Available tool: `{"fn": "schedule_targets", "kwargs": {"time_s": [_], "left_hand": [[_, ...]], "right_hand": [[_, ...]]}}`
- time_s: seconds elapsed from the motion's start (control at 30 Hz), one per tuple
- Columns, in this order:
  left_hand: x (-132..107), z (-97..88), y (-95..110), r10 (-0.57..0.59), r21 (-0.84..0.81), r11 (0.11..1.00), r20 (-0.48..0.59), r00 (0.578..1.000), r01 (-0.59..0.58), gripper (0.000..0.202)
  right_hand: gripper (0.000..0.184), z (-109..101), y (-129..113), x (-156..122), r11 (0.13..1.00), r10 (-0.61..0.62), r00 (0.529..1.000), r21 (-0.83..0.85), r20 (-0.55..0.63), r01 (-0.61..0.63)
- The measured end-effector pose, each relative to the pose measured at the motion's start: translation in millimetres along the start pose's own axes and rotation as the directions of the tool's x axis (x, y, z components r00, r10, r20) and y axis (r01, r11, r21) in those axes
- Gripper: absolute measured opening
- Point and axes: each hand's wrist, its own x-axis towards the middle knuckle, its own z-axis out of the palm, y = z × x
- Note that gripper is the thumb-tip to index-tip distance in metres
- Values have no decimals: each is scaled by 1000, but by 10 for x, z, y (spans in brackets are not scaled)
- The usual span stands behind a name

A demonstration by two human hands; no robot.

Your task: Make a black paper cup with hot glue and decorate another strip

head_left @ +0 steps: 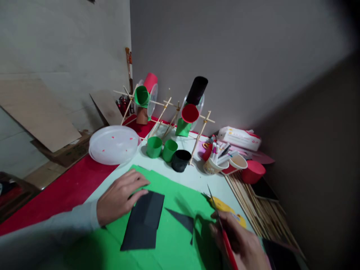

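Observation:
My left hand (123,193) reaches over the green sheet (171,187) with thumb and fingers apart. Its thumb tip is at the upper left corner of some dark paper (143,225), seemingly in overlapping pieces. My right hand (239,240) holds scissors (228,247) by their red handle, blade pointing up and away from me. Between the hands lies a pointed dark paper scrap (181,219). Just beyond the right hand is a yellow tool (225,206), partly hidden by it.
Green cups (154,147) and a black cup (180,161) stand beyond the sheet. Behind them are stick frames (201,131) bearing coloured tubes (190,113). A white lid (114,145) is at left; a pen cup (212,167), red cup (253,172) and wooden sticks (253,198) at right.

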Motion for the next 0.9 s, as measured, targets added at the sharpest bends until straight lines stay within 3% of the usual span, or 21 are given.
{"fn": "schedule_targets", "kwargs": {"time_s": [0.27,0.37,0.43,0.6,0.9], "left_hand": [[63,-43,-32,28,-12,1000,173,985,-26,31],[61,-36,-7,59,13,998,233,971,-64,51],[62,-26,-9,68,26,997,249,966,-77,54],[89,4,-44,55,7,998,247,967,-59,44],[136,11,-15,-105,-187,973,165,981,136,24]], "right_hand": [[31,-315,-13,46,997,48,990,-58,-136,-56],[36,-392,19,7,988,73,991,-131,-113,-88],[33,-415,12,-48,980,75,995,-178,-66,-86],[22,-392,-94,-224,952,72,997,-302,36,-58],[28,-158,-411,-323,898,25,999,-440,43,-3]]}}
